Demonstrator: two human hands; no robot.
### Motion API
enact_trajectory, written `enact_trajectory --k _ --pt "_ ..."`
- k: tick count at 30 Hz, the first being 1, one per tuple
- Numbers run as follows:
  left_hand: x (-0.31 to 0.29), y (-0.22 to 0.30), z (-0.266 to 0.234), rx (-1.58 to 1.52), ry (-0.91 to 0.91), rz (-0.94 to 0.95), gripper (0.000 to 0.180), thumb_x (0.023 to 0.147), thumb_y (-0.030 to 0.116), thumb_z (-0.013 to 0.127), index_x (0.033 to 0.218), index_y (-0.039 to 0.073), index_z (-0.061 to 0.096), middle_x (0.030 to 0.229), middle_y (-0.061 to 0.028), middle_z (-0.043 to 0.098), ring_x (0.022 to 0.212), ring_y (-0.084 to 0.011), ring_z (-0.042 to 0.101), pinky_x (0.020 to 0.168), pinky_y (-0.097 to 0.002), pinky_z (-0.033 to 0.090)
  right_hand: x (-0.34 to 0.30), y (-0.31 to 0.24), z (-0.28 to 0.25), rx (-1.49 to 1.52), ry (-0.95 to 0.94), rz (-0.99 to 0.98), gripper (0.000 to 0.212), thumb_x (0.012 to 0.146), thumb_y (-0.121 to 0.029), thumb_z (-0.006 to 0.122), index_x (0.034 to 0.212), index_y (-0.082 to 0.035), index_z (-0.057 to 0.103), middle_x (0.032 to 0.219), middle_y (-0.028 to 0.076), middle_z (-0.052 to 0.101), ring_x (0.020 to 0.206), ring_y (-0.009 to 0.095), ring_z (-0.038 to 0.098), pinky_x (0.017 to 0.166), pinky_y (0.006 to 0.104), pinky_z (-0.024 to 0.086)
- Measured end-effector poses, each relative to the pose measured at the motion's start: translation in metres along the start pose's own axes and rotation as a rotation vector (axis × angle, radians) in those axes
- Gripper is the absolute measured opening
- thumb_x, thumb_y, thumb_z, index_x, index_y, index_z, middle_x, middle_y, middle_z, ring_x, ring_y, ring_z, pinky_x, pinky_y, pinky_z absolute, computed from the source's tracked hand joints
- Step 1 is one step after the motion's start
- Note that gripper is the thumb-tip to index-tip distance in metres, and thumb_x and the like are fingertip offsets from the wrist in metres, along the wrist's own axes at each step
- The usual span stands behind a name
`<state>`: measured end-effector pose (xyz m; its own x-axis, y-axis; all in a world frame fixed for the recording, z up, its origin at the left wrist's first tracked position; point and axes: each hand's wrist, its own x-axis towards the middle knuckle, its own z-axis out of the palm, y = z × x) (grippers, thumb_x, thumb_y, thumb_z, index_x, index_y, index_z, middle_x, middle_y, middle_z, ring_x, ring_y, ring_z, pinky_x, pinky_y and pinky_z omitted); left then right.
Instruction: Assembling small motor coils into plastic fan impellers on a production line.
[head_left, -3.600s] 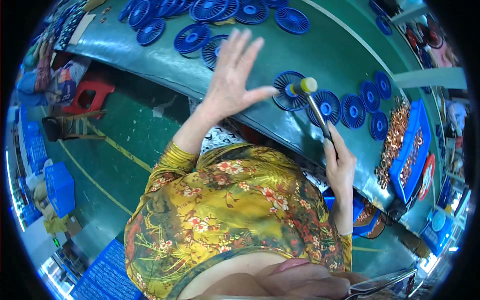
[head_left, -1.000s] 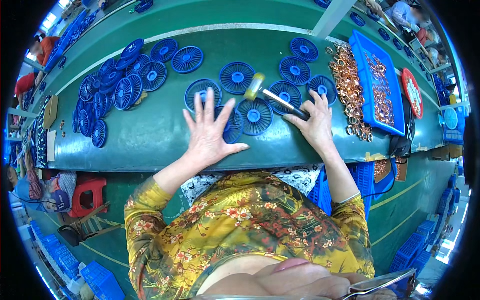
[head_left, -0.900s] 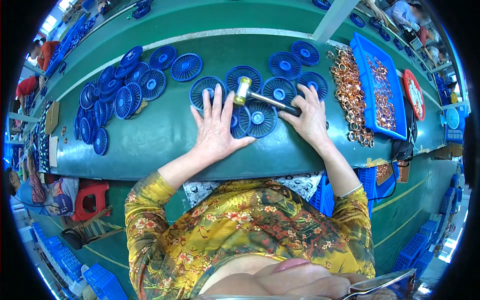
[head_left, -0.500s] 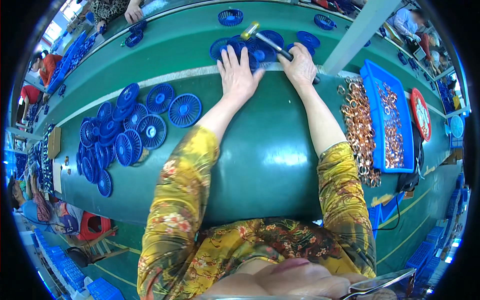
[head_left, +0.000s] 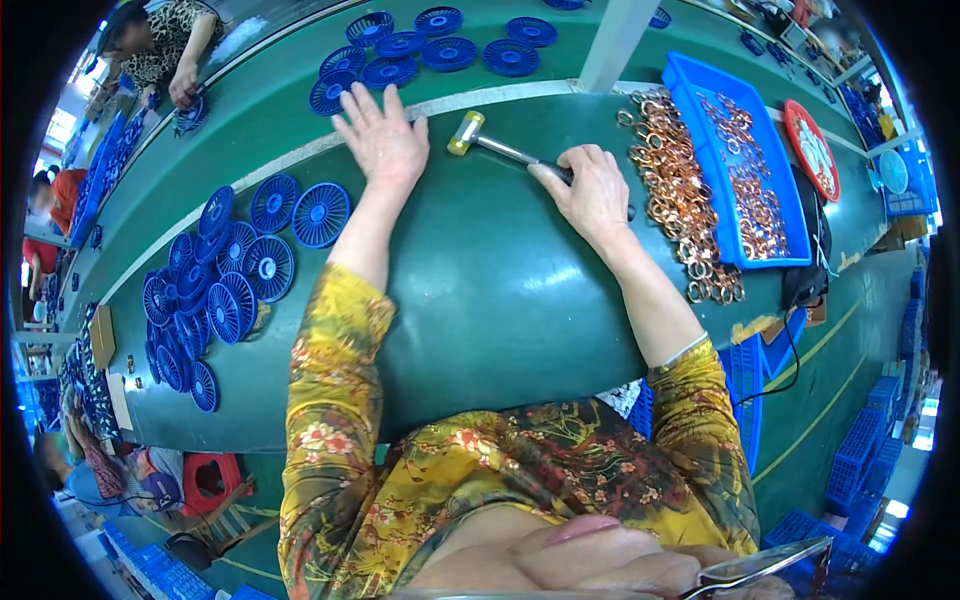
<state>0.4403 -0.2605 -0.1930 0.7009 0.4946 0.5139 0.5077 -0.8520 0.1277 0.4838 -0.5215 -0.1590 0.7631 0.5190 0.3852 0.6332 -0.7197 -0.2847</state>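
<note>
My right hand [head_left: 590,190] is wrapped round the dark handle of a hammer [head_left: 510,152]. The hammer has a metal shaft and a yellowish head, held low above the green tabletop. My left hand [head_left: 384,143] has its fingers spread and holds nothing. Its fingertips are by the near edge of a group of round blue slotted discs [head_left: 388,72] on the far green strip. A pile of similar blue discs [head_left: 215,275] lies on the table to the left of my left forearm.
To the right, copper-coloured rings [head_left: 668,185] lie heaped beside a blue tray [head_left: 735,225] holding more rings. A red round dish [head_left: 812,150] stands beyond it. A pale post [head_left: 615,45] rises at the far edge. Another person's hand [head_left: 184,84] works at the far left.
My left hand has moved left, away from the hammer. My right hand has drawn the hammer nearer, off the blue discs. The discs on the strip now sit farther left and more spread out.
</note>
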Motion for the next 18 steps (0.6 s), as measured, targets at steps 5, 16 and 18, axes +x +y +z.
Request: enact_trajectory --k 5,16,18 --pt "-0.054 -0.056 -0.061 0.202 -0.082 -0.079 0.069 0.084 0.054 0.055 0.138 0.012 0.043 0.147 -0.0253 0.027 0.138 -0.0437 0.019 0.106 -0.0672 0.011 0.003 0.025 -0.035 -0.568 0.237 0.180 0.039 0.081 -0.045 0.064 0.092 -0.007 0.067 0.095 0.010 0.060 0.094 0.028 0.056 0.076 0.0454 0.043" --pt "-0.202 -0.046 -0.121 -0.131 -0.149 0.072 0.063 0.085 0.049 0.056 0.135 0.012 0.046 0.143 -0.0264 0.031 0.134 -0.0427 0.027 0.110 -0.0562 0.019 -0.011 0.071 -0.049 -0.601 -0.009 0.331 0.025 0.084 -0.035 0.060 0.094 -0.016 0.072 0.098 0.009 0.068 0.094 0.031 0.064 0.076 0.0490 0.051" --pt "-0.213 -0.042 -0.130 -0.228 -0.184 0.065 0.063 0.085 0.049 0.056 0.135 0.012 0.046 0.145 -0.0264 0.029 0.136 -0.0429 0.023 0.111 -0.0549 0.018 -0.018 0.070 -0.053 -0.542 -0.028 0.306 0.025 0.083 -0.037 0.062 0.095 -0.017 0.072 0.101 0.008 0.067 0.097 0.030 0.062 0.078 0.0490 0.048"
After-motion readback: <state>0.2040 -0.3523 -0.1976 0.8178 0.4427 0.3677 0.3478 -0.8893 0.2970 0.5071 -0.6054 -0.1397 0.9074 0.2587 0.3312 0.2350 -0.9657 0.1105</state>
